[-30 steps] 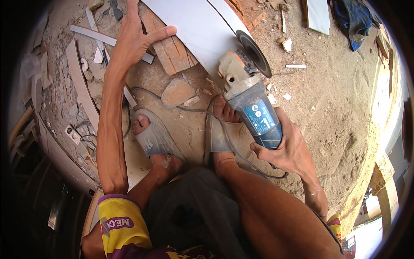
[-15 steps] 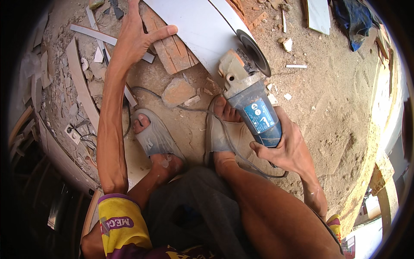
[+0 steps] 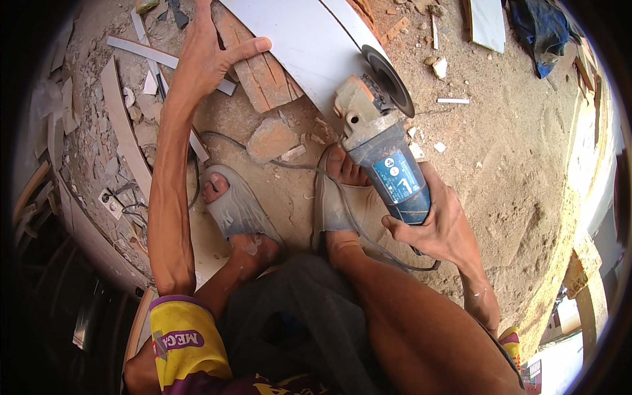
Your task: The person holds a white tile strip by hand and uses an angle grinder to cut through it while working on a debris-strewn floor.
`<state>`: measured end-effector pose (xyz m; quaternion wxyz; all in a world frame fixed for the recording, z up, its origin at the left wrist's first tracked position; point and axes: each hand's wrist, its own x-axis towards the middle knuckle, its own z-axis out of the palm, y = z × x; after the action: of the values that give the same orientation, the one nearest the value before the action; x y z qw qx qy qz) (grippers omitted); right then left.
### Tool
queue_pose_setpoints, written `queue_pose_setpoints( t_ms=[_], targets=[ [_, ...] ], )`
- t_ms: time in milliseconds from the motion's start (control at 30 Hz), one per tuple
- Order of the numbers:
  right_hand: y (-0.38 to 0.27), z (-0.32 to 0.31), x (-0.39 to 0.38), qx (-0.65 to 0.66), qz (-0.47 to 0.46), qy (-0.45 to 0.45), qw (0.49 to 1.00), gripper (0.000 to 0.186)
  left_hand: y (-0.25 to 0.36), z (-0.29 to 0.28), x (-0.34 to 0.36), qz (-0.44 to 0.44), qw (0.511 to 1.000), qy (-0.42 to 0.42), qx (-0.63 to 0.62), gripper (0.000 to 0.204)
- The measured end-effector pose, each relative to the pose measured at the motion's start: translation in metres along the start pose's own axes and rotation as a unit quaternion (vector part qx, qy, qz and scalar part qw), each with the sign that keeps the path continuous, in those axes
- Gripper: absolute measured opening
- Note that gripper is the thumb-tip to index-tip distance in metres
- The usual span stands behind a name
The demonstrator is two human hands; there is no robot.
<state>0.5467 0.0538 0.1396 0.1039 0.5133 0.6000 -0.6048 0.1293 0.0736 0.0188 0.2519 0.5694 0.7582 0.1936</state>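
Observation:
My right hand (image 3: 442, 224) is wrapped round the blue body of an angle grinder (image 3: 395, 176). The grinder's dark disc (image 3: 390, 80) stands on edge at the right side of a large white tile (image 3: 296, 46), in line with a dark line or slit running up it. My left hand (image 3: 205, 62) is at the tile's left edge, thumb stretched over the edge; its fingertips run out of view at the top. Beneath the tile's left edge lies a reddish brick (image 3: 266, 82). The grinder's cord (image 3: 289, 166) trails over the ground between my sandalled feet.
A broken stone chunk (image 3: 271, 139) lies just ahead of my feet. On the left are tile strips (image 3: 125, 122), rubble and a loose socket (image 3: 110, 204) with wires. At the far right are a white tile piece (image 3: 487, 26) and a dark blue cloth (image 3: 541, 36) on sandy ground.

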Motion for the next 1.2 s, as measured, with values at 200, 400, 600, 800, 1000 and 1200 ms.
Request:
queue_pose_setpoints(
  t_ms=[200, 400, 600, 800, 1000, 1200],
  targets=[
    [0.000, -0.001, 0.000, -0.005, 0.005, -0.004, 1.000, 0.072, -0.004, 0.004, 0.001, 0.011, 1.000, 0.004, 0.003, 0.157],
    [0.002, 0.000, 0.000, -0.007, 0.006, -0.003, 1.000, 0.074, -0.004, 0.004, 0.000, 0.014, 1.000, 0.009, 0.003, 0.157],
    [0.003, 0.000, 0.000, 0.000, 0.008, -0.006, 1.000, 0.074, -0.005, 0.002, 0.001, 0.020, 1.000, 0.012, 0.003, 0.158],
    [0.004, 0.001, 0.001, 0.003, 0.003, -0.007, 1.000, 0.073, -0.008, 0.001, 0.001, 0.018, 1.000, 0.011, 0.001, 0.158],
    [0.007, 0.001, 0.001, 0.001, 0.005, -0.007, 1.000, 0.074, 0.004, -0.002, 0.000, 0.006, 1.000, 0.001, 0.002, 0.158],
    [0.007, 0.000, 0.002, 0.005, 0.019, -0.013, 1.000, 0.076, -0.009, 0.003, 0.001, 0.022, 1.000, 0.014, 0.004, 0.158]
  ],
)
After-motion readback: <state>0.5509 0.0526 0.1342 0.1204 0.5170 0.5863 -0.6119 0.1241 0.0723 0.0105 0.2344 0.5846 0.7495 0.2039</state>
